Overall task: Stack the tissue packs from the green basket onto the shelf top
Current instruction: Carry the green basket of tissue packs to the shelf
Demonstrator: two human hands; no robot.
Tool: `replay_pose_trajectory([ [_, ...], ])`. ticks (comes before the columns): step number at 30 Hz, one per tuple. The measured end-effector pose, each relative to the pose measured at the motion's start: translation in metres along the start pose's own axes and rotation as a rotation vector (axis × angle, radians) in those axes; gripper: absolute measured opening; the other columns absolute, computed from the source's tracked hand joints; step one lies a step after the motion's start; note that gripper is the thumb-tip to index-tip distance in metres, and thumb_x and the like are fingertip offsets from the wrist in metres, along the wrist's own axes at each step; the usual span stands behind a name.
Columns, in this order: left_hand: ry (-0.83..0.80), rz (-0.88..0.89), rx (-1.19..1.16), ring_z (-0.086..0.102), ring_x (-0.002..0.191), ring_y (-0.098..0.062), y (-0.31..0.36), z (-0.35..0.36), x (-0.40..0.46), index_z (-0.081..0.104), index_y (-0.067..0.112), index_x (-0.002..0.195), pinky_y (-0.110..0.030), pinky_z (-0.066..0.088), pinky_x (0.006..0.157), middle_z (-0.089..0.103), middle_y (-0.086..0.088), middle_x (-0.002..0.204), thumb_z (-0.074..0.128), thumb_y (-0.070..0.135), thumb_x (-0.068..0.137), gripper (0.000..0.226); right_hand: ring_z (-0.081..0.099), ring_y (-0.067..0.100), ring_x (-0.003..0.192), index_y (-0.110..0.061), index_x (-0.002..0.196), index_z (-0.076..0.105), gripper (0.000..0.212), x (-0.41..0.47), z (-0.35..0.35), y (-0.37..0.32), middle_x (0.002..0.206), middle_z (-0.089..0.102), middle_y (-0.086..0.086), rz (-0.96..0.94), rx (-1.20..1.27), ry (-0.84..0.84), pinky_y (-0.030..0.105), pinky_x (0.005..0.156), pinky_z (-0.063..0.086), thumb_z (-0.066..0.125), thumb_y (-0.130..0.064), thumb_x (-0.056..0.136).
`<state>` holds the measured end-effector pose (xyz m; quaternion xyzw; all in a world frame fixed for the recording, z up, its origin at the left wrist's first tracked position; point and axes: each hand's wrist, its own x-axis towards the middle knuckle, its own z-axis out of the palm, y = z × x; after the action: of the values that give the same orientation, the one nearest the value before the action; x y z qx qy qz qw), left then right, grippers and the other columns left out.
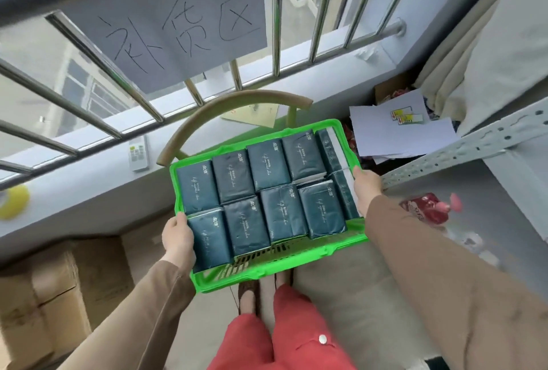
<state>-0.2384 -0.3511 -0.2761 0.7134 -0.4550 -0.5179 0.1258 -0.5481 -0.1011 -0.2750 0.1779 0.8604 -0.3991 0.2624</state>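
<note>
A bright green basket (284, 266) fills the middle of the head view, held level above the floor. It carries several dark teal tissue packs (267, 194) laid flat in two rows, with two more standing on edge at its right end. My left hand (178, 236) grips the basket's left rim. My right hand (367, 186) grips the right rim, close to the edge-standing packs. The grey metal shelf (462, 147) with its perforated rail runs along the right side, just beyond my right hand.
A curved chair back (231, 114) stands behind the basket against a windowsill with metal bars and a handwritten paper sign (178, 31). A remote (138, 153) and a yellow tape roll (13, 200) lie on the sill. Cardboard boxes (53, 289) sit lower left. Loose papers (406, 132) lie right.
</note>
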Motion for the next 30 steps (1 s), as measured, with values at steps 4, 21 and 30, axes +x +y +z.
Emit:
replay_pose_trajectory([
  [4,-0.071,0.095,0.028,0.035,0.077,-0.019,0.015,0.007,-0.013,0.044,0.014,0.071,-0.032,0.03,0.066,0.041,-0.005,0.077,0.047,0.029,0.098,0.031,0.044,0.025,0.077,-0.008,0.098,0.058,0.022,-0.039,-0.038,0.044,0.082,0.052,0.008,0.07,0.136,0.126,0.031,0.062,0.034,0.047,-0.027,0.101],
  [21,-0.743,0.683,0.575,0.047,0.086,-0.018,-0.08,0.096,-0.265,0.063,0.011,0.089,-0.021,0.032,0.057,0.055,-0.009,0.089,0.053,0.025,0.1,0.02,0.054,0.028,0.091,0.009,0.119,0.062,0.039,-0.32,-0.242,0.391,0.117,0.064,0.023,0.552,0.766,0.73,0.025,0.069,0.035,0.05,-0.024,0.103],
  [30,-0.96,0.682,0.74,0.051,0.083,-0.02,-0.281,0.108,-0.465,0.067,0.01,0.083,-0.029,0.041,0.073,0.058,-0.009,0.086,0.062,0.031,0.095,0.024,0.054,0.037,0.126,0.006,0.135,0.053,0.041,-0.474,-0.346,0.619,0.138,0.055,0.026,0.742,0.901,0.899,0.018,0.046,0.038,0.042,-0.021,0.105],
])
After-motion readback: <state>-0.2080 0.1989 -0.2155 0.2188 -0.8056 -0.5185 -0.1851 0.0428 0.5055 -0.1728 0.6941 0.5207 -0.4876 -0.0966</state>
